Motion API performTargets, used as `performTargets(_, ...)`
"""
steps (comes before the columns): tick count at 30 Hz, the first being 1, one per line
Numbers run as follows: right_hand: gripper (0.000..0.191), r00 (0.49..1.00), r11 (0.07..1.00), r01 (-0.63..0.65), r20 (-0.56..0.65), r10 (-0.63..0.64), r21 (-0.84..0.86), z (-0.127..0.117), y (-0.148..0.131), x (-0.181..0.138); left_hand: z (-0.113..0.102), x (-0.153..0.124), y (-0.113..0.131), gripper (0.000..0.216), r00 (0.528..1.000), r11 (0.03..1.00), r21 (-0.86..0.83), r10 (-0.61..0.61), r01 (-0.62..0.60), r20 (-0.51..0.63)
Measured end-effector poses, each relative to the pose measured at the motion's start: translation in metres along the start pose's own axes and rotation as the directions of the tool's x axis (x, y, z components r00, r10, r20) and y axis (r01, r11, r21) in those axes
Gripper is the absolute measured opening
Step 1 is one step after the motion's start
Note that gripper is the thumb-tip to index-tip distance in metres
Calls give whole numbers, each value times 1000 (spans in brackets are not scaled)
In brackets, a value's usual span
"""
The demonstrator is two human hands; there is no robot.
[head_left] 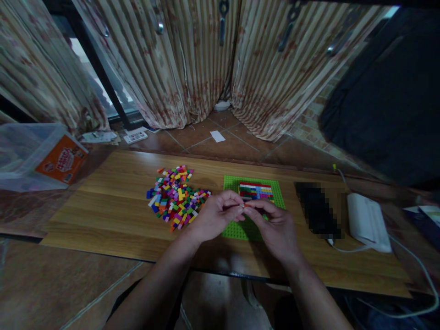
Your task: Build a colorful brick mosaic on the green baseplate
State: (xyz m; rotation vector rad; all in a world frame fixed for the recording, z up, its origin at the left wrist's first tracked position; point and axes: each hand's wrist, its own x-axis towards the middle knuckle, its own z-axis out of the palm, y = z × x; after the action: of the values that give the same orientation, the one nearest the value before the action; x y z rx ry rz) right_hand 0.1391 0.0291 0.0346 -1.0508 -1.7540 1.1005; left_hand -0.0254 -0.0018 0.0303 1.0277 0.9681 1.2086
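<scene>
My left hand [215, 215] and my right hand [275, 224] meet over a green baseplate [237, 229] on a low wooden board [113, 211]. Both pinch a small orange brick [244, 206] between their fingertips. Rows of red, white, blue and yellow bricks [256, 190] are pressed onto the far part of the baseplate, just beyond my fingers. A loose pile of many-coloured small bricks [175, 197] lies on the board to the left of my left hand.
A dark blurred object [318, 208] and a white device [366, 222] with a cable lie right of the baseplate. A clear plastic box with an orange label [62, 160] stands at far left. Striped curtains [192, 59] hang behind; tiled floor surrounds the board.
</scene>
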Motion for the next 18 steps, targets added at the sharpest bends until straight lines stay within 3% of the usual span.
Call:
performTargets(10, 15, 996, 991, -75, 54, 70, 107, -10, 5, 3, 3, 0, 2, 29, 999, 997, -74, -41, 39, -28)
performTargets(15, 18, 997, 989, 9, -75, -21, -149, -30, 18, 7, 1, 1, 1, 14, 987, 989, 27, -144, 146, -72)
performTargets(18, 20, 995, 955, 79, -37, -94, -287, -36, 22, 7, 0, 1, 0, 7, 983, 979, 109, -166, 174, -75)
